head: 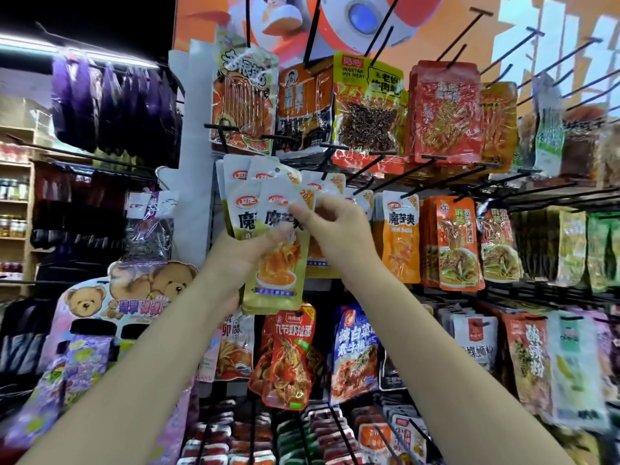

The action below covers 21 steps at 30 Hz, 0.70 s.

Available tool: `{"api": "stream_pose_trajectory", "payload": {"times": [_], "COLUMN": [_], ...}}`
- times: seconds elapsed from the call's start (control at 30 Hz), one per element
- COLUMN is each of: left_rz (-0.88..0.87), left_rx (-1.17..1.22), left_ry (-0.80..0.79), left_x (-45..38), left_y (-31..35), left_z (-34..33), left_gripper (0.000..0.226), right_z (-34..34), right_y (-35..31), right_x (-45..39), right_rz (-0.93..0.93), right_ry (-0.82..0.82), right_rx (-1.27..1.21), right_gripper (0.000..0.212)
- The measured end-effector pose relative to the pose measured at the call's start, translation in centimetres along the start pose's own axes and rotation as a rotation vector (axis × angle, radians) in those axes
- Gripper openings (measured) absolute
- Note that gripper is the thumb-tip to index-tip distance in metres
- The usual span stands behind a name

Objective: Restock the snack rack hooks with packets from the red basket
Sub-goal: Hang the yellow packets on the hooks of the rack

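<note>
**Both hands on the green packets, none hooked yet**

Left hand [240, 253] grips a fan of green packets [275, 250]; right hand [330, 223] pinches the front one's top. Just above them a black hook [327, 162] waits. Red basket is not visible, so the remaining stock is unknown.

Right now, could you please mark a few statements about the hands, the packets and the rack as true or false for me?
1. The left hand grips a fanned bunch of white and green packets. True.
2. The right hand hangs idle at the person's side. False: it is raised and pinches the top of the front packet.
3. The red basket is in view. False: it does not show.
4. Orange packets of similar design hang to the right of the hands. True.
5. A teddy bear display stands at lower left. True.
</note>
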<state>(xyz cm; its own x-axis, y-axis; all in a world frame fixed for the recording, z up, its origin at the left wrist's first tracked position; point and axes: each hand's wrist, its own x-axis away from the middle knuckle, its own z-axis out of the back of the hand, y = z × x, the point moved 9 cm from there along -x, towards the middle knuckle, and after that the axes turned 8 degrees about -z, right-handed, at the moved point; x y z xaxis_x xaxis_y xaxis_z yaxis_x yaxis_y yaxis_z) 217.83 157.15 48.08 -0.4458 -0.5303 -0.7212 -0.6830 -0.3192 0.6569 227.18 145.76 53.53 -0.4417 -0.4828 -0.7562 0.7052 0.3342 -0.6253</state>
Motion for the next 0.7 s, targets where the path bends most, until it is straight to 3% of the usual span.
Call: {"api": "stream_pose_trajectory", "payload": {"times": [0.2,0.37,0.53,0.7], "left_rz": [0.077,0.128,0.076,0.040], "left_rx": [-0.107,-0.038,-0.017,-0.004], "left_ry": [0.163,0.084,0.082,0.061], "left_x": [0.1,0.3,0.3,0.1], "left_y": [-0.4,-0.7,-0.6,-0.7], "left_z": [2.1,1.3,1.5,1.9], "left_gripper": [0.076,0.041,0.028,0.057], "right_z": [3.0,3.6,4.1,4.2], "right_y": [1.9,1.3,0.8,0.7], "right_x": [-2.8,-3.8,-4.5,-4.9], "right_rz": [-0.200,-0.201,-0.178,-0.161], "right_ry": [0.102,0.181,0.213,0.246], "right_rx": [-0.245,-0.149,-0.108,-0.028], "right_gripper": [0.013,0.050,0.046,0.044]}}
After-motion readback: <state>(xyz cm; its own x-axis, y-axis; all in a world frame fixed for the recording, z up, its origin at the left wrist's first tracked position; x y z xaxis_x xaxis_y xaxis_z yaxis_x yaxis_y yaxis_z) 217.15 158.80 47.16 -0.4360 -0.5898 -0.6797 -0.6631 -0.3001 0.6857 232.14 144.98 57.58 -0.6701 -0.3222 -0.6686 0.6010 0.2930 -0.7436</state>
